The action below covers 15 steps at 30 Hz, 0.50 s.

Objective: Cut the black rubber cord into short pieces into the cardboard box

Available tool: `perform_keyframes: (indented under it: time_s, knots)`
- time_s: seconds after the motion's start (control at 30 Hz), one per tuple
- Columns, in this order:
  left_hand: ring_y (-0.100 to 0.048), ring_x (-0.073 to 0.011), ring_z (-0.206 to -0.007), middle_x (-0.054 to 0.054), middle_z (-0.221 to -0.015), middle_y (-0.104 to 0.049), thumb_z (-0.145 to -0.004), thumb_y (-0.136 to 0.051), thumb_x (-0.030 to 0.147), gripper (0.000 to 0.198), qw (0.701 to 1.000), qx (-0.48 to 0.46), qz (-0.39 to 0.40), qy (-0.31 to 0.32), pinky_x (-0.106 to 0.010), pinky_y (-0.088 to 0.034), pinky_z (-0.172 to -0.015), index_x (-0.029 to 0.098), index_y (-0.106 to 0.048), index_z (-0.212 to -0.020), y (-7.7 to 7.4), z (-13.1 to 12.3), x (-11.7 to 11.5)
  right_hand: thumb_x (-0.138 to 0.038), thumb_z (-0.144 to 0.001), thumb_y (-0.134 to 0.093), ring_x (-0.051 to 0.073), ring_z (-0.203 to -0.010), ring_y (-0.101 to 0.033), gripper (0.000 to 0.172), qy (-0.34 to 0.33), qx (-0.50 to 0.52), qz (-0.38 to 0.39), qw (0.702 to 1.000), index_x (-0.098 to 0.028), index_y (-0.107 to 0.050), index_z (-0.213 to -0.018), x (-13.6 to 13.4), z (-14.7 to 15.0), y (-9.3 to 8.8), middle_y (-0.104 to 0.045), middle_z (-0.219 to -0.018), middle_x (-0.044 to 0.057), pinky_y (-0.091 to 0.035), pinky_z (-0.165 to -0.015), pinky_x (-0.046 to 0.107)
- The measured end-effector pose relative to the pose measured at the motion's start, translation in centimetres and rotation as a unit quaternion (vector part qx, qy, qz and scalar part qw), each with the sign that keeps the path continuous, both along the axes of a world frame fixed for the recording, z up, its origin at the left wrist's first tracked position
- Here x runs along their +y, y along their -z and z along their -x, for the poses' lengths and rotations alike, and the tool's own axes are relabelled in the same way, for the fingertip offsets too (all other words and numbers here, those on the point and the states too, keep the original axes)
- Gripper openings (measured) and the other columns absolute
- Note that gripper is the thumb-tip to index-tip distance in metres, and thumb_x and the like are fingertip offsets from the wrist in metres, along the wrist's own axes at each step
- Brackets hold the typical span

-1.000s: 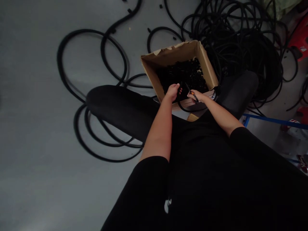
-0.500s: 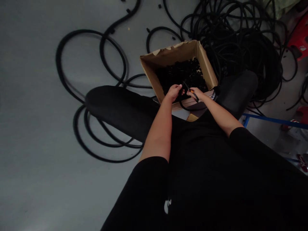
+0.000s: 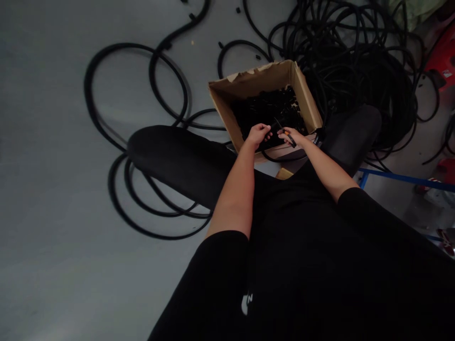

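Over the near part of a cardboard box (image 3: pixel 308 102), my left hand (image 3: pixel 259 135) is closed on a black hose (image 3: pixel 280 159) that loops below the hands. Its end by my fingers is hard to make out against the dark contents. My right hand (image 3: pixel 292 136) is wrapped round scissors (image 3: pixel 288 135) with a bit of orange at the handle, their blades pointing up and left toward my left hand. Many small black pieces (image 3: pixel 263 102) lie inside the box.
A big tangle of black hose (image 3: pixel 369 85) lies right of the box. More hose loops (image 3: pixel 88 90) lie on the grey floor (image 3: pixel 53 189) at left. A blue bar (image 3: pixel 408 178) and a red object (image 3: pixel 442 66) are at right. My legs flank the box.
My right hand and the scissors have shifted slightly right, a little farther from my left hand. The whole view has also moved a little.
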<state>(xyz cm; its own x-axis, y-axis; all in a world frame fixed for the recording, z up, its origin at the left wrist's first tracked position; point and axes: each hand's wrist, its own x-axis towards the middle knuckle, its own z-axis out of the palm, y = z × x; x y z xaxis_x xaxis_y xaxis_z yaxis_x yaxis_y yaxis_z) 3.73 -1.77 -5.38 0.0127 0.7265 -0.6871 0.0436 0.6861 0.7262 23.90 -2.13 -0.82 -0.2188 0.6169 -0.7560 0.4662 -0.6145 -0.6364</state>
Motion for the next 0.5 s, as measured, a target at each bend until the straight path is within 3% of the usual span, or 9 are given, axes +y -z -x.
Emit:
perform_keyframes:
  time_s: [0.17,0.27,0.5]
  knots:
    - [-0.058,-0.0092,-0.061,0.000,-0.076,-0.074,-0.116,-0.079,0.016,0.032,1.000,0.002,0.004,0.023,-0.020,-0.043,-0.063,0.020,-0.067,-0.087,0.14,-0.02,0.01,-0.012,-0.117,-0.084,0.010,-0.060,-0.055,0.015,0.056,0.001,0.021,0.998,-0.020,-0.071,-0.120,-0.22,0.12,0.12,-0.058,-0.073,-0.010,-0.045,-0.055,0.015]
    - [-0.056,-0.0083,-0.060,0.000,-0.077,-0.073,-0.121,-0.070,0.014,0.035,0.999,0.006,0.007,0.032,-0.020,-0.041,-0.061,0.020,-0.066,-0.086,0.40,-0.02,0.03,-0.016,-0.118,-0.087,0.010,-0.061,-0.057,0.015,0.049,0.009,0.032,0.998,-0.020,-0.072,-0.119,-0.39,0.10,0.00,-0.060,-0.075,-0.008,-0.047,-0.055,0.015]
    - [-0.053,-0.0085,-0.058,0.001,-0.076,-0.070,-0.116,-0.085,0.021,0.037,0.998,0.020,0.006,0.052,-0.019,-0.039,-0.058,0.021,-0.062,-0.086,0.78,-0.27,-0.03,-0.036,-0.122,-0.092,0.010,-0.063,-0.061,0.030,0.032,0.009,0.048,0.998,-0.021,-0.067,-0.117,-0.56,0.37,0.20,-0.064,-0.080,-0.006,-0.052,-0.057,0.014]
